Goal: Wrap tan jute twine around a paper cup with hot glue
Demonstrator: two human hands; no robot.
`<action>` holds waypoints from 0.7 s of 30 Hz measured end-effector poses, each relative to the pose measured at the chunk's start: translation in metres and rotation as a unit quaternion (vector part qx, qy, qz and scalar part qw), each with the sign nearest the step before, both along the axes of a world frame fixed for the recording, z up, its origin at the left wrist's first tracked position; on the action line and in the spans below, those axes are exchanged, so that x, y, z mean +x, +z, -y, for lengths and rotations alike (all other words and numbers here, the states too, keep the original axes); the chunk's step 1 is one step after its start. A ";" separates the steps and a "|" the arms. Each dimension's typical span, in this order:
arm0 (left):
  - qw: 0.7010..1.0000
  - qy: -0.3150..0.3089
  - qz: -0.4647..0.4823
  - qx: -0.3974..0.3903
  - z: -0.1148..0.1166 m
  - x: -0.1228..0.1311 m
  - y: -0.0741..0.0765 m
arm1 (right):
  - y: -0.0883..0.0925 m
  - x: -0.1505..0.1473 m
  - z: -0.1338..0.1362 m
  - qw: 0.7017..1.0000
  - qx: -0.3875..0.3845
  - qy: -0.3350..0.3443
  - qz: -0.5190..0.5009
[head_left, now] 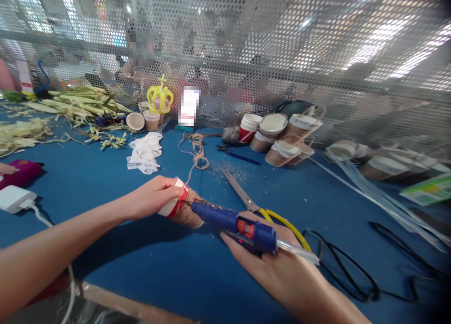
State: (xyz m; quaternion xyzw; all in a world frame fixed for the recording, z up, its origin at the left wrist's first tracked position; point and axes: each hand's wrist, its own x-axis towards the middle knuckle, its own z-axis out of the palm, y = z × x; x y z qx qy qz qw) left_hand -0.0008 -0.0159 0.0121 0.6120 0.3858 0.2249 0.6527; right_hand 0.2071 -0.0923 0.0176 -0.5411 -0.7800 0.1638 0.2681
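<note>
My left hand [158,197] is closed around a red and white paper cup [172,207], which lies tilted above the blue table. Brown twine [188,213] is wound round part of the cup, and a strand runs from it to a loose twine coil [199,152] farther back. In my right hand [271,263] is a blue hot glue gun [225,218] with a clear glue stick [299,252] out of its back end. The nozzle meets the cup beside the wound twine; whether it touches is hard to tell. Yellow-handled scissors [252,204] lie open beyond the glue gun.
Twine-wrapped cups [282,152] and a blue-handled tool [243,158] stand or lie at the back. Clear glue sticks [380,197] and a black cord [345,267] are at right. White cloth [146,152], husks [81,103] and a white charger [17,199] are at left. Perforated metal screen [225,47] bounds the back.
</note>
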 end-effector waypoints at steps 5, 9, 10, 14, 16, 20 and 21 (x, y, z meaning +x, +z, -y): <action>0.999 0.015 -0.031 0.037 0.000 -0.001 0.000 | -0.001 0.001 0.001 1.000 -0.013 0.012 0.007; 1.000 0.013 -0.022 0.011 0.001 0.000 0.000 | 0.000 0.001 0.000 1.000 0.008 -0.003 -0.009; 1.000 0.011 -0.019 0.008 0.002 0.000 0.000 | 0.000 0.001 0.000 1.000 0.005 -0.005 -0.005; 1.000 0.000 -0.022 0.019 0.002 0.001 0.003 | 0.000 0.000 0.001 1.000 -0.018 0.001 0.014; 0.999 0.004 -0.032 0.024 0.002 0.001 0.004 | 0.000 0.000 0.001 1.000 -0.012 -0.009 0.015; 0.999 0.000 -0.025 0.021 0.001 0.000 0.002 | -0.001 0.000 0.001 1.000 -0.010 -0.010 0.023; 1.000 -0.006 -0.020 0.021 0.001 0.000 0.001 | -0.001 0.000 0.002 1.000 -0.015 -0.003 0.026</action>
